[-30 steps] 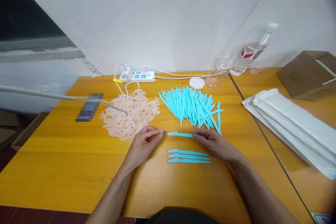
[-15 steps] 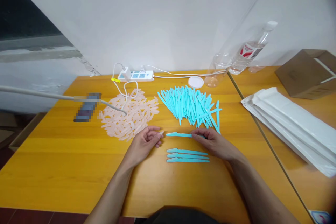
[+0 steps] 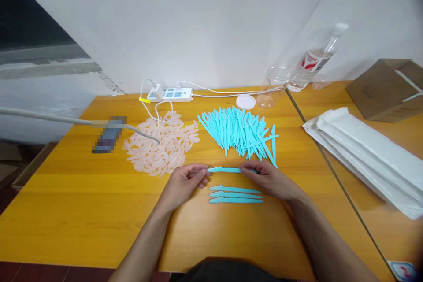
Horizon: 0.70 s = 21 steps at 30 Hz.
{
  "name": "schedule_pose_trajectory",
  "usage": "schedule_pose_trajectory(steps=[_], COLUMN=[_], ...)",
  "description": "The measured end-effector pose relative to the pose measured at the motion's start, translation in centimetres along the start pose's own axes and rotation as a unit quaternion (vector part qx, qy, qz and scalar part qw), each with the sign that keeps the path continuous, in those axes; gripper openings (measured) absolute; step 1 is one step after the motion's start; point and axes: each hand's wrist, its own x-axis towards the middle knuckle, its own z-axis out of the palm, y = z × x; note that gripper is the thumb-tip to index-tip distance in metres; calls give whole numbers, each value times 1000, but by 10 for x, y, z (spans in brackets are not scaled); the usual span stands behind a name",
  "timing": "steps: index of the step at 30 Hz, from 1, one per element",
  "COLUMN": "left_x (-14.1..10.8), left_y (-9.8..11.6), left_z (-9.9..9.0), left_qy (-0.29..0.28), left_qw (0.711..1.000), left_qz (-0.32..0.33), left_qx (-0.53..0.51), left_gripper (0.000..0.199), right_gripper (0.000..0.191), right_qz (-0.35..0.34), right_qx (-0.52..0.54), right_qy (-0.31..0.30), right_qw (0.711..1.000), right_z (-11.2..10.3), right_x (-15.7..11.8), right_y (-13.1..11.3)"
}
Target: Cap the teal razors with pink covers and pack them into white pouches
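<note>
My right hand [image 3: 264, 176] pinches the right end of a turquoise stick [image 3: 228, 169] held level above the table. At the stick's left tip, my left hand [image 3: 190, 180] has its thumb and fingers closed on a small pale pink cap, now mostly hidden by the fingertips. Below them three turquoise sticks [image 3: 235, 195] lie side by side. Beyond my right hand is a heap of turquoise sticks [image 3: 238, 130]. A spread pile of pale pink caps [image 3: 161, 150] lies beyond my left hand.
Behind the piles are a white power strip [image 3: 175, 94] with cables, a round white lid [image 3: 246, 102], a clear jar [image 3: 269, 90] and a water bottle [image 3: 313, 64]. White plastic bags [image 3: 363, 154] and a cardboard box [image 3: 386, 90] sit right; a blurred dark object [image 3: 110, 135] lies left.
My left hand has moved right, bringing the pink cap against the stick's left tip; the gap between them has closed. My right hand has barely moved.
</note>
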Motion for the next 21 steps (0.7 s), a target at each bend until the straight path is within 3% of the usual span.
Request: schedule_pose_trajectory(steps=[4,8,11,14,18,21], left_x=[1,2,2,-1,-10,-16], left_y=[0,0,-1,-4,-7,-10], left_z=[9,13,10,9,15,25], left_qy=[-29,-27,-15,-10,-7,-52], left_qw=[999,984,952,917,874,829], left_qz=[3,78,157,220,274,331], left_qx=[43,159,262,333,401,448], left_gripper=[43,32,22,20,26,48], right_gripper=[41,42,42,42,43,36], right_qz=[-3,-53,-105,-121,-106,-84], right_qx=[-12,-106,-245,-315,-321,-285], right_qy=[-16,33,76,83,81,148], right_qw=[1000,992,961,938,938,943], right_z=[3,9,14,17,12,1], right_x=[0,-4,-6,-7,-13,-18], right_y=[1,-1,-3,-4,-5,-3])
